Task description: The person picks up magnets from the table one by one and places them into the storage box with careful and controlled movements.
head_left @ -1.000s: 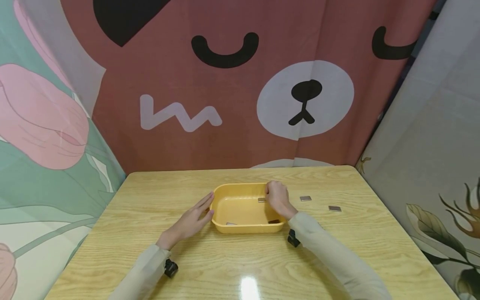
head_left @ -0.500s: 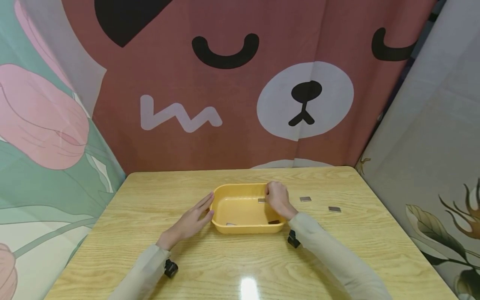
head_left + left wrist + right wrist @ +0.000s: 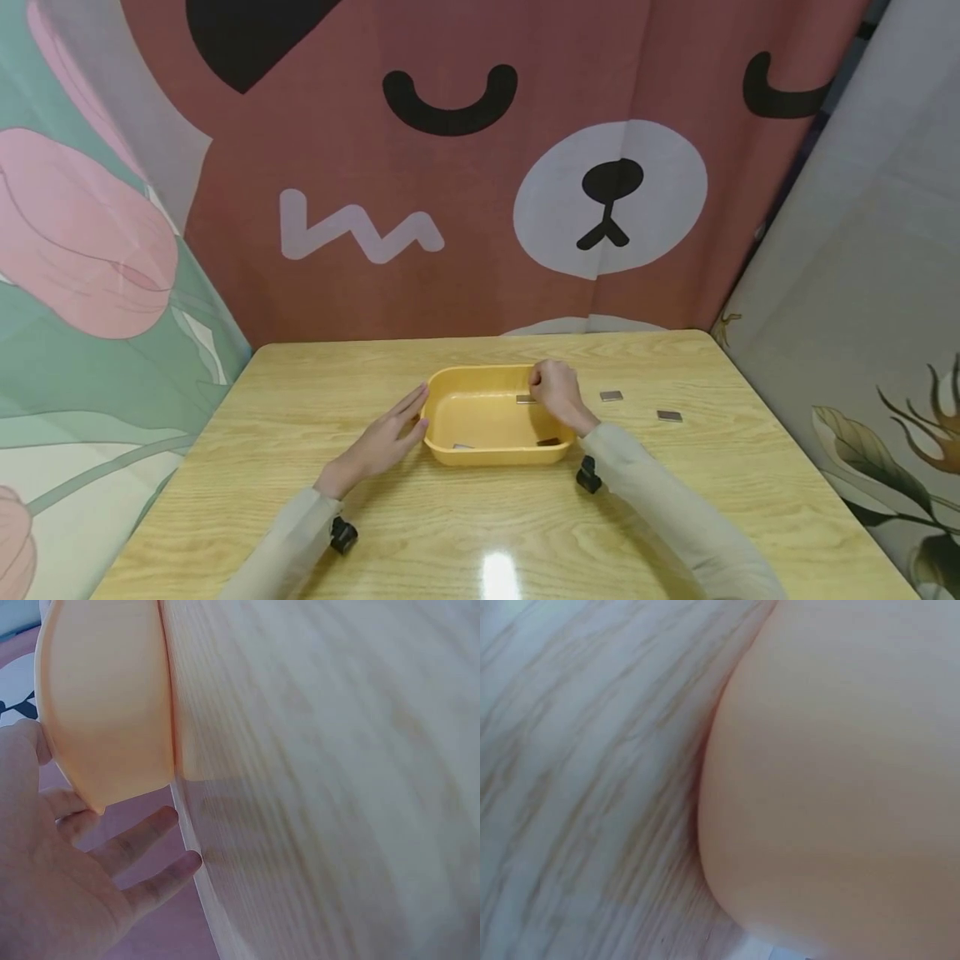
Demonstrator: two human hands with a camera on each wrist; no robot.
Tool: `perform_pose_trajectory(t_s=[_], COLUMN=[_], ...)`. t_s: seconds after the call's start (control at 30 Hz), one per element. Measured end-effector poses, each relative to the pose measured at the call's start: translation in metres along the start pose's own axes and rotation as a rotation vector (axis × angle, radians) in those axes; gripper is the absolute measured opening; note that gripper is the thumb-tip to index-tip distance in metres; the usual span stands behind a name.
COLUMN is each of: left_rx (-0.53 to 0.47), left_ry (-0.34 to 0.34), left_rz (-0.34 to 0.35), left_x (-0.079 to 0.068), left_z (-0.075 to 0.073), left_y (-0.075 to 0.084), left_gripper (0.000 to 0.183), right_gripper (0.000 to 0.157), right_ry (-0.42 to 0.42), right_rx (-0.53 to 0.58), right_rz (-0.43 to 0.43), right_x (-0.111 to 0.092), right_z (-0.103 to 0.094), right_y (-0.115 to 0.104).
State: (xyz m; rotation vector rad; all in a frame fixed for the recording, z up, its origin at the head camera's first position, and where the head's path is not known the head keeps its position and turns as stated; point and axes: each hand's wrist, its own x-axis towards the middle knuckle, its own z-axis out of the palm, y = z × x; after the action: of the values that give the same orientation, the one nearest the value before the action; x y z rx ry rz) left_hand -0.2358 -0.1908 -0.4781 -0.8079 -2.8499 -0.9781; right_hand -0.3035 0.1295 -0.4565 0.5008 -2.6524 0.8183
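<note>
A shallow yellow plastic basin with rounded corners stands on the table, several small flat rectangular pieces inside. One metallic piece lies towards the back, a dark piece at the front right and a pale piece at the front left. My left hand touches the basin's left side, fingers mostly straight; the left wrist view has thumb and forefinger at the rim. Over the right rim, my right hand is curled and grips it, its fingertips hidden. Only the basin's outer wall fills the right wrist view.
Two more flat metallic pieces lie on the wooden table right of the basin: a nearer-in piece and an outer piece. Behind the table hangs a curtain with an animal print; patterned cloths hang at both sides.
Both hands stay at the basin's sides. The right hand and wrist have shifted very slightly; the basin and the loose pieces stay where they were.
</note>
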Motion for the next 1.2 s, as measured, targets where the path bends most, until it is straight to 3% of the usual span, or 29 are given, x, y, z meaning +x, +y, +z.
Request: perform_pose_trajectory(t_s=[0.37, 0.93, 1.2], left_rx=[0.006, 0.0, 0.005], left_ry=[0.005, 0.002, -0.008], left_rz=[0.002, -0.001, -0.006], left_x=[-0.0007, 0.0001, 0.0002], left_z=[-0.0009, -0.0017, -0.0004], left_y=[-0.0016, 0.0006, 0.0006], left_gripper=[0.061, 0.061, 0.061], right_gripper=[0.028, 0.018, 0.012], right_ry=[-0.038, -0.03, -0.066], right_rx=[0.006, 0.022, 0.079], right_rz=[0.064, 0.078, 0.11], right_x=[0.003, 0.0045, 0.0038], right_z=[0.0007, -0.0029, -0.0048], right_y=[0.0022, 0.0029, 0.0057])
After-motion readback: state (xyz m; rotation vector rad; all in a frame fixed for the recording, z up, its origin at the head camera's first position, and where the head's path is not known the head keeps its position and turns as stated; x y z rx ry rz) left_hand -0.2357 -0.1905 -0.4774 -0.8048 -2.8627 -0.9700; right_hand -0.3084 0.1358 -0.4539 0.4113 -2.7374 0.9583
